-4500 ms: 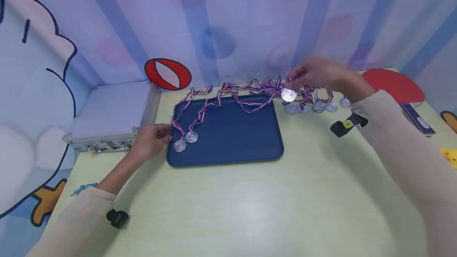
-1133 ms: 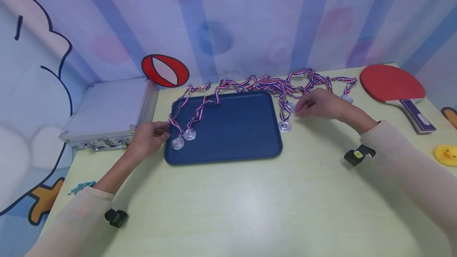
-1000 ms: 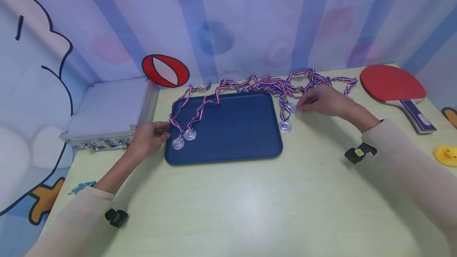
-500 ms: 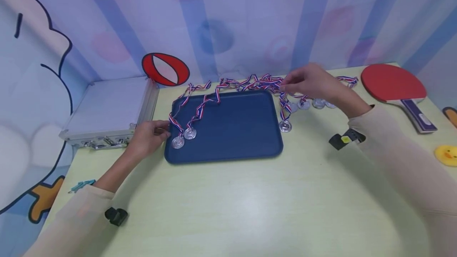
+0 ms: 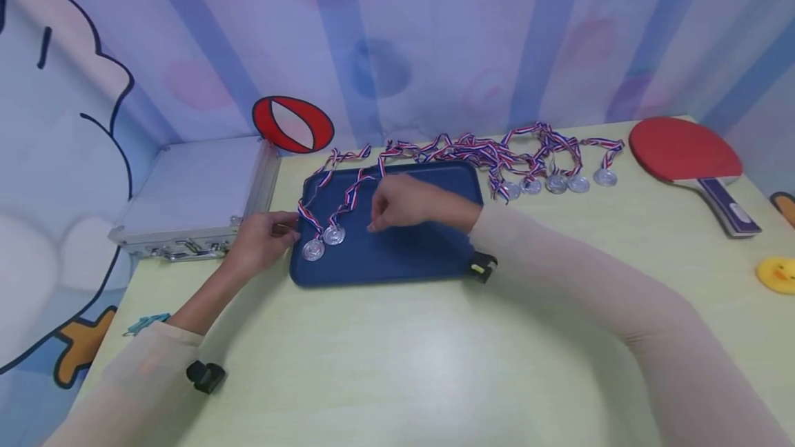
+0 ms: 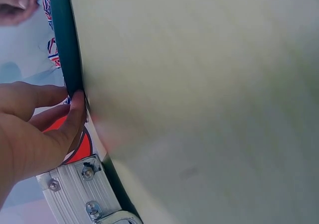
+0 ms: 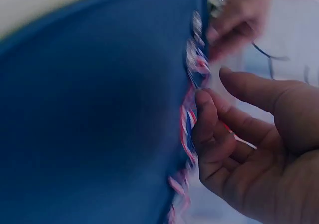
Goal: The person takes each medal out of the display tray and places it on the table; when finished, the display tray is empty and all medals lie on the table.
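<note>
My left hand (image 5: 261, 241) pinches the left rim of the dark blue tray (image 5: 385, 264); the left wrist view shows thumb and fingers at its edge. Two silver medals (image 5: 313, 250) lie inside the tray's left side, their striped red, white and blue ribbons (image 5: 351, 195) trailing over the back rim. Above the tray, just right of those medals, is my right hand (image 5: 404, 200). Its fingers are loosely bent and the thumb stands apart in the right wrist view, with nothing visibly held. More silver medals (image 5: 555, 183) with tangled ribbons lie right of the tray.
A silver metal case (image 5: 192, 185) stands left of the tray. At the right are a red table tennis bat (image 5: 686, 150) and a yellow duck-face item (image 5: 776, 274). A small teal item (image 5: 147, 323) lies near my left sleeve. A patterned curtain (image 5: 435, 40) backs the table.
My right hand has moved left from the ribbons at the back right to over the tray. Earlier it held a medal, then laid it beside the tray's right edge. The left hand stays put.
</note>
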`<state>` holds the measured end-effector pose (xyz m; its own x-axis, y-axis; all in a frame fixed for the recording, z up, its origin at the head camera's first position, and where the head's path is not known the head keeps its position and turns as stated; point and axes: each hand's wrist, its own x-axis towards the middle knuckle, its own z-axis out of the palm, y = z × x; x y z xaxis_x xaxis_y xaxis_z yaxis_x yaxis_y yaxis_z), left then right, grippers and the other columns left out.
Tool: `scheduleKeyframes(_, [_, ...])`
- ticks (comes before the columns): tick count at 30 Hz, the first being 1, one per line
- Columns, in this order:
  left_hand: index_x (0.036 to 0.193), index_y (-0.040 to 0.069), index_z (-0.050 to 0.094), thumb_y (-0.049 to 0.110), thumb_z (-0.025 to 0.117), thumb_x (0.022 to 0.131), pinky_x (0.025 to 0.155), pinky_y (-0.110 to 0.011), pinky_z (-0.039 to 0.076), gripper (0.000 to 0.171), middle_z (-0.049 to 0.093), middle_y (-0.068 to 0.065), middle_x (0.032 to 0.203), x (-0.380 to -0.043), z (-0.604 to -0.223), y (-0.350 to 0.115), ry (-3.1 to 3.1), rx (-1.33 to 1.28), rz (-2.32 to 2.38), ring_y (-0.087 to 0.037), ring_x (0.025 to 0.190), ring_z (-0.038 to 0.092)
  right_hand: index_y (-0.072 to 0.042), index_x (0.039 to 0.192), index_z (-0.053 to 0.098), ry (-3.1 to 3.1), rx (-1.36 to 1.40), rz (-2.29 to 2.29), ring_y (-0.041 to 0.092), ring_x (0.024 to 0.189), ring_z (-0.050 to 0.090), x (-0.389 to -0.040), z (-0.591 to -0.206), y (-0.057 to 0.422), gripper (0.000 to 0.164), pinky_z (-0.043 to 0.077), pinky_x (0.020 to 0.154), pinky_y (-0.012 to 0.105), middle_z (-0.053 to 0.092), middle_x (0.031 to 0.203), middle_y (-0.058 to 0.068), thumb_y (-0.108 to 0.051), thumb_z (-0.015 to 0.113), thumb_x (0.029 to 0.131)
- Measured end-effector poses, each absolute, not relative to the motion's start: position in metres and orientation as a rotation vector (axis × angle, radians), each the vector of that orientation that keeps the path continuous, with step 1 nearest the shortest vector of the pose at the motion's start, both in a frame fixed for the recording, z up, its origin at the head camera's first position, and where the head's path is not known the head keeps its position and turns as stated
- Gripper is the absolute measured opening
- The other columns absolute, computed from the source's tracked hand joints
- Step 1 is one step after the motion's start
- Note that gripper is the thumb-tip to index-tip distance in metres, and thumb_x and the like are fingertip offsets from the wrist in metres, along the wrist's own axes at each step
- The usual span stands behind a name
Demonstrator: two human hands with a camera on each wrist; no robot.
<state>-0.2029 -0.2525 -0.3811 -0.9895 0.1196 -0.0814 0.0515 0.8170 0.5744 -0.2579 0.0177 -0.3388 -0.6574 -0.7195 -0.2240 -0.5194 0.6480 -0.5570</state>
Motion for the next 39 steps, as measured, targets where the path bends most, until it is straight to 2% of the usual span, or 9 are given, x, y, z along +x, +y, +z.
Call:
scheduleKeyframes(4, [0.124,-0.003,0.057,0.005,0.059,0.088,0.084,-0.043,0.053,0.037,0.064,-0.021,0.114,-0.203,-0.383,-0.252,2.889,0.155,0.906,-0.033,0.101,0.064,-0.007,0.056,0.065,2.475,-0.896,-0.622,0.005,0.044,0.036,-0.26,-0.35,-0.014,0.034,0.031,0.046,0.02,0.052,0.048,-0.005,-0.03,0.071,0.081])
scheduleKeyframes(7, [0.124,-0.002,0.057,0.006,0.059,0.088,0.083,-0.043,0.054,0.037,0.065,-0.021,0.113,-0.203,-0.384,-0.252,2.898,0.165,0.9,-0.032,0.1,0.064,-0.011,0.045,0.051,2.542,-0.796,-0.646,0.006,0.04,0.033,-0.264,-0.355,-0.032,0.045,0.028,0.044,0.021,0.045,0.042,-0.006,-0.032,0.074,0.078])
scheduleKeyframes(11, [0.124,-0.002,0.057,0.006,0.059,0.088,0.082,-0.042,0.054,0.037,0.065,-0.02,0.111,-0.204,-0.383,-0.252,2.893,0.153,0.891,-0.032,0.099,0.065,-0.013,0.056,0.044,2.635,-0.683,-0.659,0.01,0.048,0.039,-0.265,-0.361,-0.05,0.044,0.031,0.046,0.022,0.042,0.052,-0.005,-0.038,0.074,0.077])
scheduleKeyframes(15, [0.126,-0.001,0.056,0.007,0.058,0.089,0.083,-0.042,0.054,0.038,0.065,-0.02,0.112,-0.205,-0.383,-0.253,2.877,0.136,0.875,-0.032,0.102,0.064,-0.014,0.062,0.05,2.697,-0.607,-0.613,0.012,0.053,0.045,-0.261,-0.364,-0.064,0.04,0.034,0.047,0.023,0.039,0.055,-0.004,-0.043,0.071,0.077])
scheduleKeyframes(19, [0.126,-0.001,0.055,0.007,0.058,0.089,0.085,-0.043,0.053,0.038,0.064,-0.021,0.115,-0.204,-0.381,-0.252,2.878,0.136,0.857,-0.033,0.103,0.063,-0.014,0.072,0.062,2.715,-0.543,-0.547,0.013,0.061,0.055,-0.259,-0.361,-0.074,0.028,0.044,0.054,0.026,0.053,0.062,-0.003,-0.04,0.069,0.081])
scheduleKeyframes(24, [0.125,-0.002,0.056,0.006,0.058,0.088,0.085,-0.044,0.052,0.038,0.064,-0.021,0.114,-0.203,-0.381,-0.251,2.9,0.155,0.852,-0.033,0.101,0.063,-0.015,0.078,0.063,2.71,-0.483,-0.52,0.014,0.069,0.057,-0.263,-0.361,-0.08,0.017,0.049,0.06,0.031,0.06,0.074,-0.002,-0.031,0.067,0.083])
scheduleKeyframes(28, [0.125,-0.003,0.056,0.004,0.058,0.088,0.085,-0.044,0.052,0.037,0.065,-0.021,0.112,-0.203,-0.382,-0.251,2.915,0.176,0.858,-0.033,0.1,0.064,-0.015,0.075,0.061,2.703,-0.447,-0.523,0.014,0.066,0.053,-0.268,-0.364,-0.079,0.017,0.044,0.054,0.028,0.056,0.073,-0.002,-0.029,0.068,0.082])
scheduleKeyframes(34, [0.125,-0.002,0.056,0.004,0.058,0.088,0.085,-0.044,0.053,0.038,0.065,-0.021,0.109,-0.204,-0.382,-0.25,2.921,0.168,0.845,-0.033,0.099,0.064,-0.009,0.094,0.058,2.648,-0.522,-0.493,0.016,0.074,0.052,-0.274,-0.36,-0.072,0.031,0.044,0.06,0.026,0.053,0.084,0.001,-0.034,0.07,0.079])
scheduleKeyframes(39, [0.125,-0.002,0.056,0.004,0.058,0.088,0.084,-0.044,0.053,0.038,0.066,-0.022,0.109,-0.203,-0.382,-0.25,2.924,0.166,0.852,-0.034,0.098,0.065,-0.009,0.073,0.056,2.503,-0.581,-0.573,0.015,0.061,0.049,-0.278,-0.351,-0.06,0.03,0.037,0.052,0.024,0.051,0.065,-0.001,-0.034,0.07,0.08])
